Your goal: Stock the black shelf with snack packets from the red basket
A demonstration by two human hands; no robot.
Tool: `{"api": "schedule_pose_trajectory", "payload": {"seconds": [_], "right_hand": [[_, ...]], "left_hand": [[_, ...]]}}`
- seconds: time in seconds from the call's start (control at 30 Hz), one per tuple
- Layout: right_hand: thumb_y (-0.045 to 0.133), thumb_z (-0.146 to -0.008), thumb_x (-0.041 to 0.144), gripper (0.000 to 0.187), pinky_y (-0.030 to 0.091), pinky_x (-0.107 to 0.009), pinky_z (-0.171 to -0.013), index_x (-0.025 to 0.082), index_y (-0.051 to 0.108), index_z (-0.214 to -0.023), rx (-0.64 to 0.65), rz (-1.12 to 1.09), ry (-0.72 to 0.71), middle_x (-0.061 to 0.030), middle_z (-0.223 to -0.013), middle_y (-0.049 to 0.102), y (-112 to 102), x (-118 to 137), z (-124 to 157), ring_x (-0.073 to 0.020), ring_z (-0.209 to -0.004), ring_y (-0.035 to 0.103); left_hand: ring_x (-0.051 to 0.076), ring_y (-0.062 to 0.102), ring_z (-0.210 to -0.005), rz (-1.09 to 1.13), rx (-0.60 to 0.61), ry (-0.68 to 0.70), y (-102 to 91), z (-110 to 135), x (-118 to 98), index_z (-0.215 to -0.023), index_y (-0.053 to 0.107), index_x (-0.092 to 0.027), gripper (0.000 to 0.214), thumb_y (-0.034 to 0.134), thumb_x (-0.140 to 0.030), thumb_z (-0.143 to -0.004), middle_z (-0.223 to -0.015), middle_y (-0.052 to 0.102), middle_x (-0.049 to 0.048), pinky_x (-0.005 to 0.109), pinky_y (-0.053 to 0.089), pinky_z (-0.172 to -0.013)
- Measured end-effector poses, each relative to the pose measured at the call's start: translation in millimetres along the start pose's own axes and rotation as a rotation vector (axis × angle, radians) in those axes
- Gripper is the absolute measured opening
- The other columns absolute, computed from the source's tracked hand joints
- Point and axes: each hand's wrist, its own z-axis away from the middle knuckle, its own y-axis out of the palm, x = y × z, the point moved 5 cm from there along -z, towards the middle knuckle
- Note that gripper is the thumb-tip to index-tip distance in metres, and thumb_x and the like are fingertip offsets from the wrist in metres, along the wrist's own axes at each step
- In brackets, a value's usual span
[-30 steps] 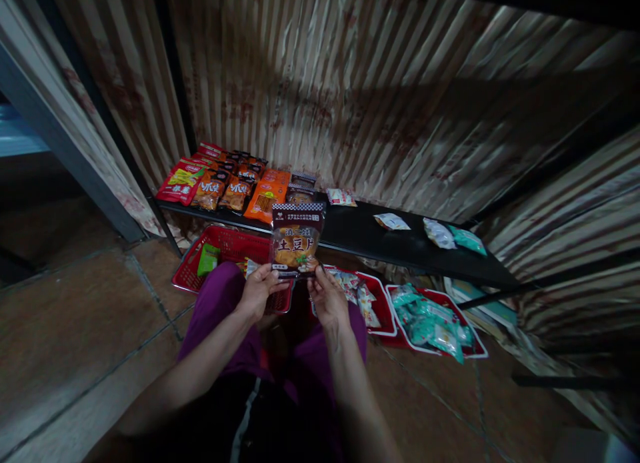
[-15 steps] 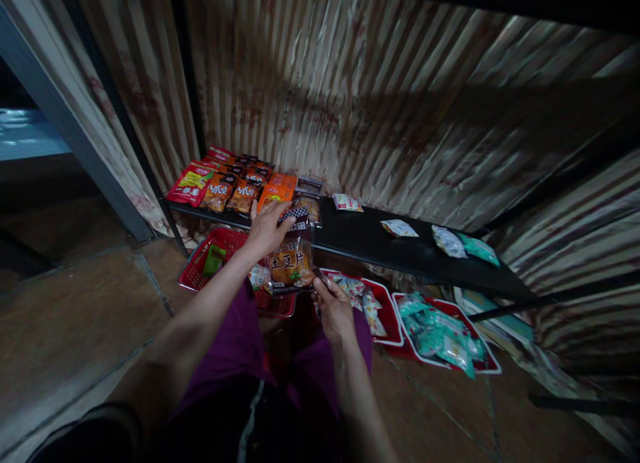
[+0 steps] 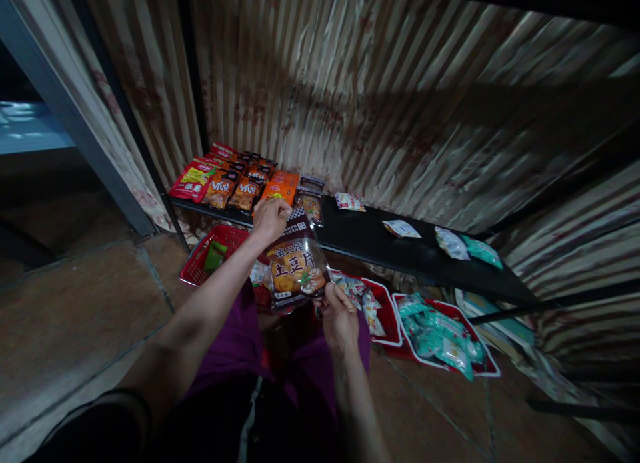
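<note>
A brown bag of potato chips (image 3: 295, 263) with a clear window hangs between my two hands, its printed front facing up. My left hand (image 3: 273, 218) is closed on the top edge. At the lower right corner, my right hand (image 3: 339, 313) pinches the bag. Just beyond it, two similar brown bags (image 3: 309, 205) lie on the black shelf (image 3: 350, 234). Left of those are an orange packet (image 3: 281, 186), several dark packets (image 3: 245, 194) with orange print, and red packets (image 3: 194, 180).
Small white packets (image 3: 350, 201) and a teal packet (image 3: 481, 251) lie along the shelf. Below stand a red basket (image 3: 187, 271) at left, another with white packets (image 3: 373, 310), and one holding teal packets (image 3: 440, 340). A striped curtain (image 3: 350, 103) hangs behind.
The bag has tilted and turned so its front shows more fully. My left hand's fingers have closed on its top edge, and my right hand has shifted slightly lower.
</note>
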Motion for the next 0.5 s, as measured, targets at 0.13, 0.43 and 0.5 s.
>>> {"api": "schedule_pose_trajectory", "payload": {"seconds": [0.13, 0.43, 0.5], "right_hand": [[0.084, -0.057, 0.036, 0.027, 0.046, -0.019, -0.051, 0.019, 0.071, -0.073, -0.041, -0.042, -0.023, 0.0032, -0.071, 0.065, -2.3, -1.0, 0.6, -0.0080, -0.058, 0.056], [0.082, -0.060, 0.031, 0.023, 0.054, -0.026, -0.071, 0.022, 0.069, -0.077, -0.053, -0.205, 0.037, 0.0031, -0.080, 0.072, 3.4, -8.1, 5.3, -0.0124, -0.075, 0.066], [0.080, -0.062, 0.030, 0.022, 0.055, -0.029, -0.072, 0.023, 0.069, -0.080, -0.049, -0.229, 0.061, 0.0030, -0.081, 0.073, 4.2, -8.8, 6.1, -0.0134, -0.076, 0.067]], "left_hand": [[0.018, 0.062, -0.087, -0.007, -0.002, 0.006, 4.6, -1.3, -2.6, -0.077, 0.067, -0.021, 0.010, 0.057, -0.019, -0.080, -0.084, 0.071, 0.0008, 0.038, 0.030, -0.105], [0.018, 0.063, -0.088, -0.017, -0.004, 0.030, 11.0, -7.0, -13.6, -0.080, 0.068, -0.021, 0.008, 0.060, -0.019, -0.080, -0.086, 0.072, 0.0011, 0.040, 0.032, -0.104], [0.018, 0.063, -0.088, -0.023, -0.007, 0.029, 11.5, -4.7, -14.6, -0.081, 0.068, -0.021, 0.008, 0.061, -0.020, -0.081, -0.086, 0.071, 0.0011, 0.039, 0.032, -0.103]]}}
